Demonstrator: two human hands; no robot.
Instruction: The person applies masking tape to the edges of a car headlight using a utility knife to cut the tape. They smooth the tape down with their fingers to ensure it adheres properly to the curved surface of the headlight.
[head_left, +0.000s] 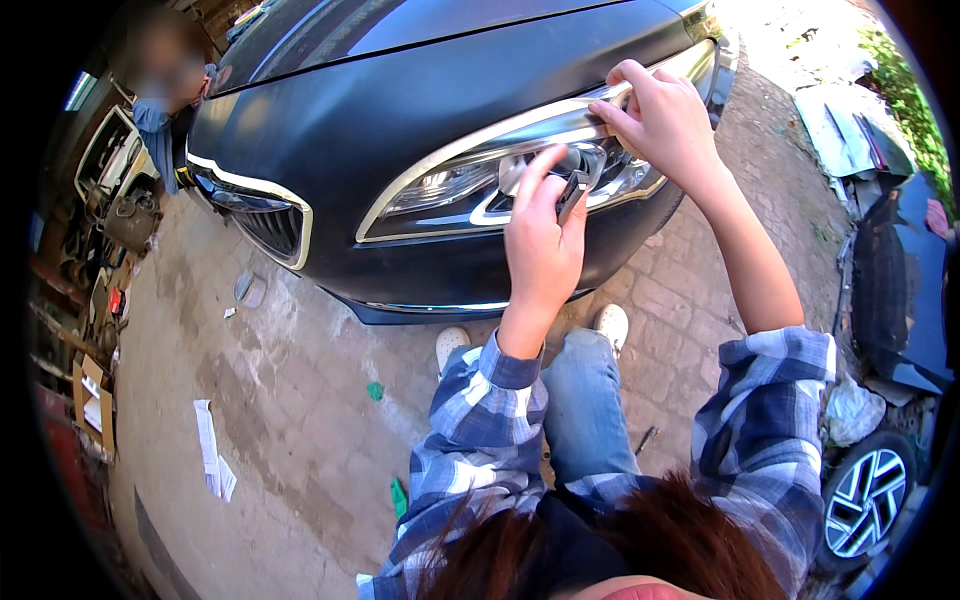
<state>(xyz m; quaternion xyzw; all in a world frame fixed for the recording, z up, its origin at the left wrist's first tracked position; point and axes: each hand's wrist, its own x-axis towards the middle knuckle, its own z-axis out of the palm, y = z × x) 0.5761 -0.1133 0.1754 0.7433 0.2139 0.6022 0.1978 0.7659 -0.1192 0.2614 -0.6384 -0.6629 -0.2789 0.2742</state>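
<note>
A dark car front with a headlight [440,185] is in front of me, and pale masking tape [385,205] runs round the lamp's edge. My left hand [543,235] is at the lower part of the lamp, its index finger stretched over the lens. A small dark tool [572,197] is held between its thumb and fingers; its exact kind is unclear. Higher and to the right, my right hand [668,120] has its thumb and bent index finger at the tape along the lamp's upper edge. The palm side of this hand is hidden.
The grille [275,225] is at the left; beyond it stands another person [165,100]. White paper [210,450] and green scraps [398,497] lie on the paved floor. A cardboard box [93,405] is at far left. A wheel [868,500] and dark body panels [895,280] are at right.
</note>
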